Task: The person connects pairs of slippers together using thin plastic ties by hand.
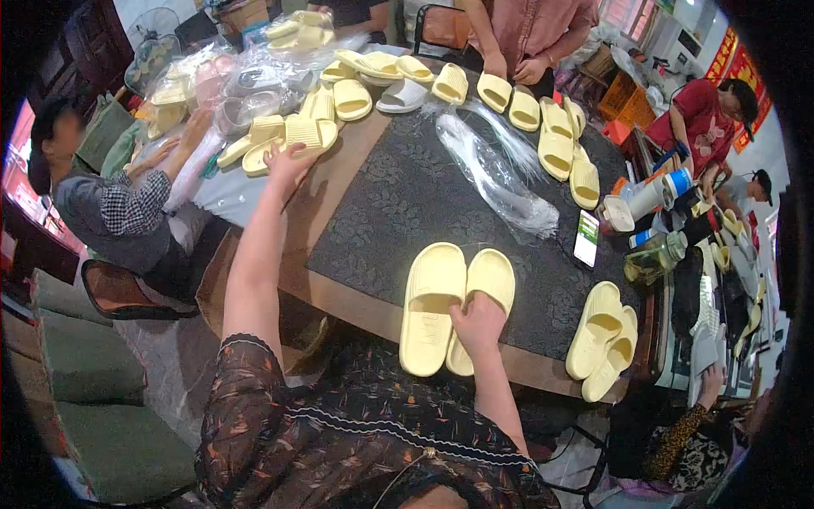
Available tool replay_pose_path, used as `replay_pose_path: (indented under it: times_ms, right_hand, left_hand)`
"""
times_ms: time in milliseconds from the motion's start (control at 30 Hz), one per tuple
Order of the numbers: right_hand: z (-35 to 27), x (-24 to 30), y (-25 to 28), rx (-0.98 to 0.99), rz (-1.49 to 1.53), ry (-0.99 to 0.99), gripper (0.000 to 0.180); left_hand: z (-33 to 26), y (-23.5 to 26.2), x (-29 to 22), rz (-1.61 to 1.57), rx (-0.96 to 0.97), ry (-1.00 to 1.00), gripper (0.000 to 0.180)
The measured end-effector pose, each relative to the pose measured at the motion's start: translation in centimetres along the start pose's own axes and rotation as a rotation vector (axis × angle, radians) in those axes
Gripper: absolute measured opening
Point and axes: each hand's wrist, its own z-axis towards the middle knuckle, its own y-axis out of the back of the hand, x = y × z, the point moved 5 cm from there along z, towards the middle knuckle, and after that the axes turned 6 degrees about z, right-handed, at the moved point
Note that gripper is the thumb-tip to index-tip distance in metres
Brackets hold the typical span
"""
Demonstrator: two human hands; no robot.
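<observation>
My right hand (481,324) grips a pair of pale yellow slippers at the table's near edge. Its fingers reach under the strap of the right slipper (494,270), and the thumb lies by the inner side of the left slipper (435,276). Stretched out to the far left, my left hand (288,163) has its fingers curled over the near side of another yellow slipper (307,132); part of that grip is hidden. More yellow slippers (256,138) lie around this hand. A second pair of yellow slippers (598,327) rests at the table's right corner.
Clear plastic bags (492,170) lie on the dark patterned table cover (381,212). Yellow slippers line the far edge beside a grey one (402,97). A phone (586,238) and a glass jar (657,257) stand at the right. Other people work around the table, one at the left (127,204).
</observation>
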Motion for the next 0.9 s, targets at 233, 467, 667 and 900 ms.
replay_pose_path:
  times_ms: [233, 467, 667, 900]
  right_hand:
    - [0.1, -0.1, -0.7, -0.016, 0.040, 0.045, 0.033]
    - [-0.5, 0.4, 1.0, -0.085, 0.180, 0.077, 0.025]
    - [-2.4, -1.3, 5.1, -0.257, 0.215, 0.001, 0.023]
    - [-4.5, -8.1, 12.8, -0.492, -0.068, -0.132, 0.022]
  left_hand:
    - [-0.6, -3.5, 0.1, -0.823, 0.401, -0.014, 0.042]
    - [-9.5, -1.1, -6.7, -0.807, 0.482, -0.045, 0.039]
    - [-19.0, 7.0, -15.4, -0.960, 0.796, -0.182, 0.041]
    - [-27.2, 13.0, -21.6, -0.904, 0.848, -0.621, 0.043]
